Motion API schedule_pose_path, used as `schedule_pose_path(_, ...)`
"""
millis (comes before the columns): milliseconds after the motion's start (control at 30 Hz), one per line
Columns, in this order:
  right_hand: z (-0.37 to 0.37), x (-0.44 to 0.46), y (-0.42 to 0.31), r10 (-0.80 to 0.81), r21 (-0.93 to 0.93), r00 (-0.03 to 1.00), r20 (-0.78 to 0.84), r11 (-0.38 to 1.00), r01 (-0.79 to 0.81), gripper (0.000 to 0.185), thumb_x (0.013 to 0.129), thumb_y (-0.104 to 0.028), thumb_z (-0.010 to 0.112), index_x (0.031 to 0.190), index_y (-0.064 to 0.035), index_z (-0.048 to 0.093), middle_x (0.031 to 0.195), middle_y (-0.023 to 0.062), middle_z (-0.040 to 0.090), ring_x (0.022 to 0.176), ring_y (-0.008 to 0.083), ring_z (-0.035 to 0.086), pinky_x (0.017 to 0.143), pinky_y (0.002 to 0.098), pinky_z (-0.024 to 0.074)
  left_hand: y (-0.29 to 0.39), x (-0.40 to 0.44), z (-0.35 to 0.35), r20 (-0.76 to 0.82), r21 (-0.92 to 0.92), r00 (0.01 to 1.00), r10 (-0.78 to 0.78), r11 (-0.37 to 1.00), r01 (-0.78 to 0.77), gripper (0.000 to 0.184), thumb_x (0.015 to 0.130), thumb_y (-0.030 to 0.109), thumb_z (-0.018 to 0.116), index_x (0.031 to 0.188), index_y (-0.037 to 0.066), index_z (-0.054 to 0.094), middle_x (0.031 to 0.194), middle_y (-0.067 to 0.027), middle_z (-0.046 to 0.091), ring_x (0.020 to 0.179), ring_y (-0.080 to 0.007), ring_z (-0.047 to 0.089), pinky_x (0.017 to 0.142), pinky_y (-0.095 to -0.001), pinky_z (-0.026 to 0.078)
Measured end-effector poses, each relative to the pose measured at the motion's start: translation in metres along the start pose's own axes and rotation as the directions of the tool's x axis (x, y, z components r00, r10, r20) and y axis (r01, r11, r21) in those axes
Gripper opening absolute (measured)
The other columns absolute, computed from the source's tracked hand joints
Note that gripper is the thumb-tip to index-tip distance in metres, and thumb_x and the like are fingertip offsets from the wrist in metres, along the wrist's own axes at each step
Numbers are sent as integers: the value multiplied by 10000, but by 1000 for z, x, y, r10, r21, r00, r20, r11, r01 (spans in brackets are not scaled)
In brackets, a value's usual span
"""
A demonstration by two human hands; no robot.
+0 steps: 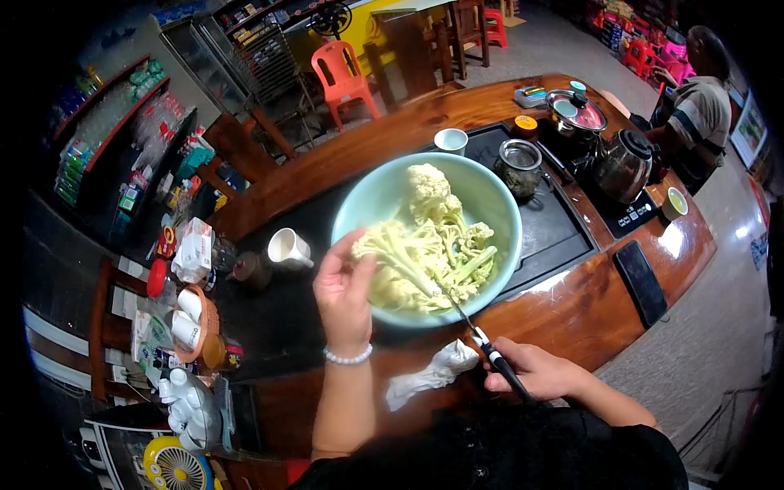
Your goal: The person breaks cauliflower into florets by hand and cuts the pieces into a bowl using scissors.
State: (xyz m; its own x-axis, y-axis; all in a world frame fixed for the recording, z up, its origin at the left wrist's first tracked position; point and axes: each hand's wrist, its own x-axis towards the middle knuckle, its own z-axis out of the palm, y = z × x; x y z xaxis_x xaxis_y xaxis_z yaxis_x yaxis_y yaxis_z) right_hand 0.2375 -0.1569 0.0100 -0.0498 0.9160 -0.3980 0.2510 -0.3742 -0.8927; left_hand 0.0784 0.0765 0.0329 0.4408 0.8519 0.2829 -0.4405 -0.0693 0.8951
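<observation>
My left hand (345, 286), with a beaded bracelet at the wrist, is closed on a piece of cauliflower (400, 260) over the light green bowl (347, 208). Its stem points down to the right, slightly blurred. My right hand (531, 371) grips the black handle of a small knife (496, 357) at the bowl's near rim. The thin blade reaches over the rim, with its tip at or close to the stem; whether it touches I cannot tell. More cauliflower florets (430, 196) lie in the bowl. A crumpled white cloth or tissue (433, 374) lies just below the bowl.
Around the bowl on the wooden table (261, 192) stand a white mug (289, 248), a white cup (451, 141), a glass jar (520, 167), a kettle (623, 167) and a phone (640, 282). A basket of cups (194, 322) is at left. Another person (701, 102) sits at far right.
</observation>
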Motion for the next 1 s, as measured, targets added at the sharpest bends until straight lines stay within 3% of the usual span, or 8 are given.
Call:
schedule_pose_path(333,5,15,-26,-29,15,998,52,999,28,648,864,-551,615,1170,12,522,1005,242,629,989,350,622,844,414,477,9,-8,-3,-16,70,996,90,994,-89,308,886,-19,616,1190,-15,564,1144,-97,615,998,-125,585,906,-252,471)
schedule_pose_path(433,4,16,-29,-44,13,998,49,999,43,652,863,-553,614,1181,9,523,1010,242,630,991,350,623,851,416,478,8,-9,-1,-36,108,992,122,987,-118,270,929,29,581,1191,-8,528,1119,-90,611,974,-136,615,874,-273,527)
schedule_pose_path(567,4,16,-29,-56,-16,998,18,998,56,672,849,-569,619,1185,6,526,1008,244,631,988,359,625,852,421,479,9,-11,0,-33,96,989,142,986,-138,272,928,28,583,1190,-8,525,1140,-100,606,995,-141,611,881,-280,528)
schedule_pose_path(733,2,16,-31,-22,-102,1000,8,994,23,698,824,-597,631,1174,0,534,977,242,638,940,373,640,824,435,494,11,-14,4,-1,135,981,195,972,-193,289,915,12,599,1193,-9,523,1178,-124,599,1062,-158,585,954,-296,481)
schedule_pose_path(1000,5,14,-35,-93,-117,993,-76,990,83,629,806,-577,664,1073,-11,600,809,185,650,767,342,663,709,407,517,10,-13,4,13,230,949,315,923,-309,301,868,-26,634,1156,-10,550,1212,-148,596,1072,-162,580,940,-284,473)
